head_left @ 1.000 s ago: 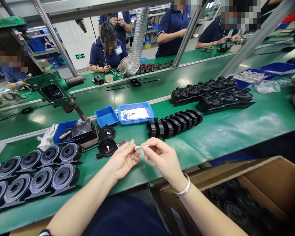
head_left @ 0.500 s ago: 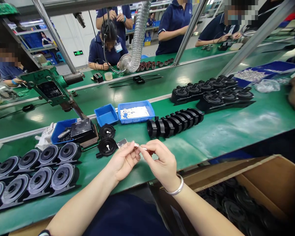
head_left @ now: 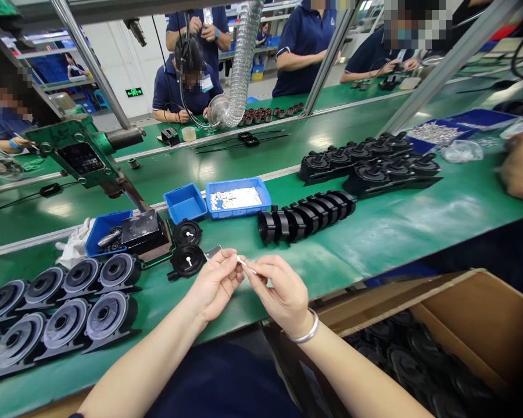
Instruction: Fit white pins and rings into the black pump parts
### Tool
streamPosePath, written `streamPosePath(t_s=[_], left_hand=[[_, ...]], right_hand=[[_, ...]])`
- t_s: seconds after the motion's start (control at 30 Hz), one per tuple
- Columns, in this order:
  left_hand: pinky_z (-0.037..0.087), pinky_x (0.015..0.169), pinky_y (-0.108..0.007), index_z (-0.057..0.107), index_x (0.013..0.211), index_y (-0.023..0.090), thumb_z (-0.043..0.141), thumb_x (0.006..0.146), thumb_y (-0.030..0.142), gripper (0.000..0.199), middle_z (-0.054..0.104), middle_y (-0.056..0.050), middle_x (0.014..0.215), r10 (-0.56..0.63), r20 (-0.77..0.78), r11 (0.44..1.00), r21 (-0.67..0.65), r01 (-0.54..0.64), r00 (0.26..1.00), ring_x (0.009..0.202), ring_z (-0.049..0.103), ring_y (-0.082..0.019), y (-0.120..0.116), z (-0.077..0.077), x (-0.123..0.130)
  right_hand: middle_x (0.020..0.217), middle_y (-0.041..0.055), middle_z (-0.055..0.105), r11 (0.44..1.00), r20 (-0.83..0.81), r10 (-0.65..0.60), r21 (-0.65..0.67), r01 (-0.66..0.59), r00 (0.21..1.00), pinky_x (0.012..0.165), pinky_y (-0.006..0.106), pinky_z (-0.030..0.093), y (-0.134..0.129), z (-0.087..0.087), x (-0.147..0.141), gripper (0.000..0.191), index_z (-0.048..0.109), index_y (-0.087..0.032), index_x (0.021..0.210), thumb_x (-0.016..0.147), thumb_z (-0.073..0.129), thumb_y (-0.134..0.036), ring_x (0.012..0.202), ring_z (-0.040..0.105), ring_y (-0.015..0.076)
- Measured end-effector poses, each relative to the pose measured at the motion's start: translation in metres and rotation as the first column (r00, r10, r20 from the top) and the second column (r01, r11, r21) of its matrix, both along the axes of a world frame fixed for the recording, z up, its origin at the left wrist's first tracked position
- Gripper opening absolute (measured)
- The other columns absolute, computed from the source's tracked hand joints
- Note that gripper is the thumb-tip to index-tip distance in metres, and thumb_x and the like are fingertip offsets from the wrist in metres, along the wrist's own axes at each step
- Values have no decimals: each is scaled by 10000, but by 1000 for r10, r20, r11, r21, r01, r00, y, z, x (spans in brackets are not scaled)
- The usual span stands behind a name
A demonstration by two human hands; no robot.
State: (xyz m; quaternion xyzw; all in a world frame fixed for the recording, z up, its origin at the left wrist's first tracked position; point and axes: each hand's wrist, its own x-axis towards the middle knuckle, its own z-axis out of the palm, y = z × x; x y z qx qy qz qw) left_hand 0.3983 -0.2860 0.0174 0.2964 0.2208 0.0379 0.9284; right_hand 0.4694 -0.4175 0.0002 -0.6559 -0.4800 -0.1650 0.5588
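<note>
White slender piece (head_left: 244, 265) between left hand (head_left: 214, 283) and right hand (head_left: 283, 292), in both hands' fingertip pinch.

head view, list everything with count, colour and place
white part: one or more, white, held, centre
bench: one, green, foreground
discs: two, black, centre-left
rings: several, black, centre
housings: many, mostly black, left and right rear
press: one, green, left
bins: three, blue, from press to centre
gloves: count unclear, white, left
carton: one, brown, lower right
duct: one, silver, top
co-workers: several, navy shirts, background
left hand: one, bare, centre
right hand: one, bare, centre
</note>
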Motion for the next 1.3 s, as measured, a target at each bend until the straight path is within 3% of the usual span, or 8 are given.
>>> streamPosePath(t_s=[0.17, 0.27, 0.43, 0.5, 0.63, 0.73, 0.9, 1.3], left_hand=[[494, 764, -202, 609, 928, 167, 813, 736, 237, 289, 681, -13, 875, 29, 30, 986, 162, -33, 999, 791, 637, -84, -4, 1, -1], [487, 830, -239, 628, 904, 176, 792, 755, 248, 233, 704, -29, 878, 99, 83, 861, 492, -128, 992, 869, 656, -126, -3, 2, -2], [465, 931, -322, 682, 1008, 199, 734, 804, 346, 257, 719, -85, 1019, -39, 102, 476, 876, -71, 994, 991, 656, -210, 12, 8, -1], [386, 1074, -409, 624, 1197, 227, 732, 796, 390, 446, 656, -115, 1234, -110, 68, 275, 961, -35, 992, 1184, 585, -262, 20, 5, 1], [92, 1183, -621, 566, 1302, 189, 806, 698, 343, 667, 467, -193, 1463, -134, -197, -349, 927, 139, 971, 1421, 323, -410, 31, -23, 5], [165, 1164, -633, 579, 1289, 183, 563, 859, 150, 432, 510, -189, 1422, -97, -285, -553, 812, 187, 954, 1401, 368, -393, 32, -49, 6], [309, 1127, -565, 572, 1306, 207, 415, 905, 95, 445, 563, -170, 1333, -166, -261, -534, 834, 136, 951, 1368, 407, -349, 25, -59, 11], [215, 1202, -553, 193, 1533, 196, 707, 811, 282, 891, 153, -178, 1618, -239, -129, -453, 892, 7, 963, 1510, 102, -329, 34, -16, 33]], right_hand=[[862, 37, 662, 1000, -188, 9, 30, -3, 982, 621, 277, 516, -1, 2, -3, 176, 641, -229, 1021, 908, 623, -95, 721, 618, 150], [722, 7, 632, 991, -596, 101, -14, -136, 796, 509, 236, 475, -3, 5, -2, 88, 641, -202, 902, 952, 612, -269, 560, 575, 115], [633, -6, 609, 898, -868, 333, 173, -405, 367, 440, 213, 447, -8, 3, 12, 260, 614, -180, 817, 921, 648, -416, 466, 536, 105], [840, 36, 673, 933, -847, 327, 219, -285, 418, 478, 230, 486, -9, 1, 19, 233, 648, -185, 842, 904, 673, -408, 507, 565, 97], [1379, 98, 522, 985, -793, 158, 170, -35, 588, 889, 347, 554, -7, -4, 33, 245, 698, -196, 811, 883, 691, -429, 1089, 633, 241], [1240, 117, 628, 995, -782, 87, 100, -13, 617, 1129, 433, 379, -1, -13, 40, 268, 696, -207, 824, 875, 688, -470, 1422, 323, 261], [1312, 104, 593, 999, -769, 51, 47, -23, 637, 1203, 474, 209, 6, -29, 47, 295, 687, -209, 854, 857, 698, -504, 1442, 283, 244], [1362, 100, 567, 956, -855, 280, 205, -211, 435, 1205, 444, 219, -22, -3, 43, 153, 747, -210, 854, 844, 762, -362, 1421, 327, 254]])
